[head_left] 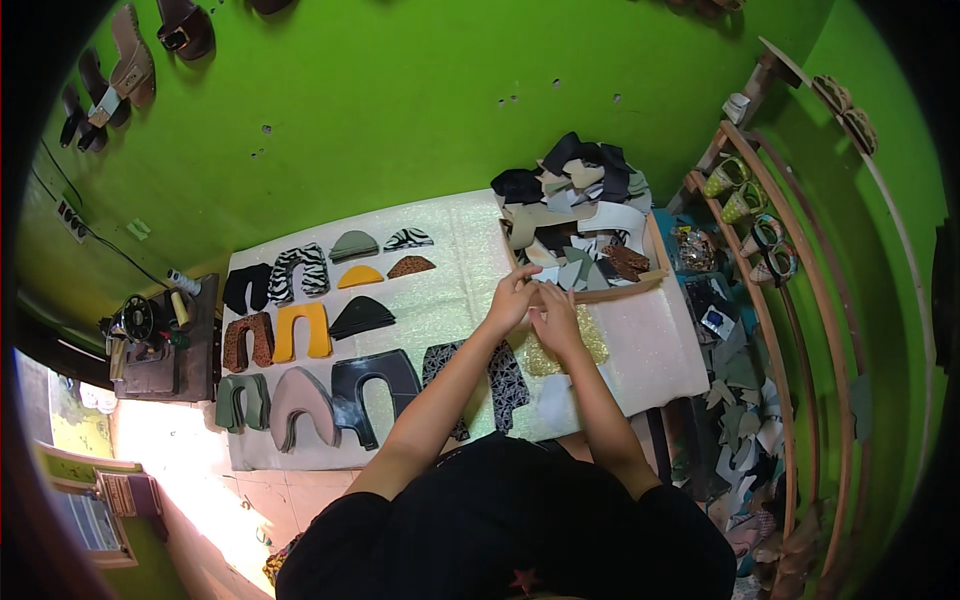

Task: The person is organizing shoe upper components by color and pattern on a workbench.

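My left hand (514,298) and my right hand (556,322) meet at the front edge of a shallow box (610,294) of cut scraps. Both have their fingers drawn together near the fingertips; anything between them is too small to make out. Under my right hand and forearm lies a glittery gold piece (594,346), with a white piece (562,405) nearer me. A black-and-grey patterned U-shaped piece (508,385) is partly covered by my left forearm. Left of it stand stacks of U-shaped pieces: dark grey (350,385), beige (300,400) and green (256,400).
Farther back on the pale-covered table (465,225) are yellow (302,325), zebra-striped (300,270) and half-round black pieces (362,316). A sewing machine (135,320) stands at left. Scraps (735,425) pile at right beside a wooden rack (785,330) holding sandals.
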`<state>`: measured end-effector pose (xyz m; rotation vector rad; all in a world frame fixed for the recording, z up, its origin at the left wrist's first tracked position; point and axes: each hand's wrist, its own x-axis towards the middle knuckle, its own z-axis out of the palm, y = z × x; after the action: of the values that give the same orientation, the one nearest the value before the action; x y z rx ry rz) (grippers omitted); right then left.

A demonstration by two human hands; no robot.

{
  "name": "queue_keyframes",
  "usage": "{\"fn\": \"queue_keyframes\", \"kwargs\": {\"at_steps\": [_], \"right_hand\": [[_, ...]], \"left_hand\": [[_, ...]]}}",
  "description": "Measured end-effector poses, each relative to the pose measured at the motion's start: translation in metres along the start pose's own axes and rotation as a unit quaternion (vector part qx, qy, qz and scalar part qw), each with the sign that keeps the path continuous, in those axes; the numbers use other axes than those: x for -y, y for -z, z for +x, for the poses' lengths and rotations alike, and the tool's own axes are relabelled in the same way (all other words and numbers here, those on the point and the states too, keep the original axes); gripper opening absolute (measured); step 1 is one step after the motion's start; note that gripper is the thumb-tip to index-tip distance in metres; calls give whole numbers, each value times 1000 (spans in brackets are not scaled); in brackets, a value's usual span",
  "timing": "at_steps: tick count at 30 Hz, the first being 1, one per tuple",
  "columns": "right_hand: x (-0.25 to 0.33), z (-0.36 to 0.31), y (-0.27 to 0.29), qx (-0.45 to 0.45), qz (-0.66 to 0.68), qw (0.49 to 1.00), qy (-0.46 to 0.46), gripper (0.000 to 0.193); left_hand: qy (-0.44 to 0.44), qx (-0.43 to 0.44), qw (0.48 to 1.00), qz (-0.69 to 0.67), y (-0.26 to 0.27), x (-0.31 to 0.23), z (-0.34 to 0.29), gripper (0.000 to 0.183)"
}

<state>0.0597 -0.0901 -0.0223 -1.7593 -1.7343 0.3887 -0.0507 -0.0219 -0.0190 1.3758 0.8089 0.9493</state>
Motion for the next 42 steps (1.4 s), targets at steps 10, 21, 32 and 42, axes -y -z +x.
{"fn": "queue_keyframes", "kwargs": {"at_steps": [10,21,32,42], "right_hand": [[-18,1,10,51,-60,994,77,62],[-21,5,20,119,3,991,64,61],[-97,74,86,-36,-11,997,-64,34],[-124,87,79,35,89,995,-14,22]], "left_hand": [[162,-26,986,-24,-6,-21,45,31],[97,-89,897,422,-12,11,118,48],[44,-136,838,527,-15,-1,123,17],[64,-118,971,199,-11,-12,108,13]]}}
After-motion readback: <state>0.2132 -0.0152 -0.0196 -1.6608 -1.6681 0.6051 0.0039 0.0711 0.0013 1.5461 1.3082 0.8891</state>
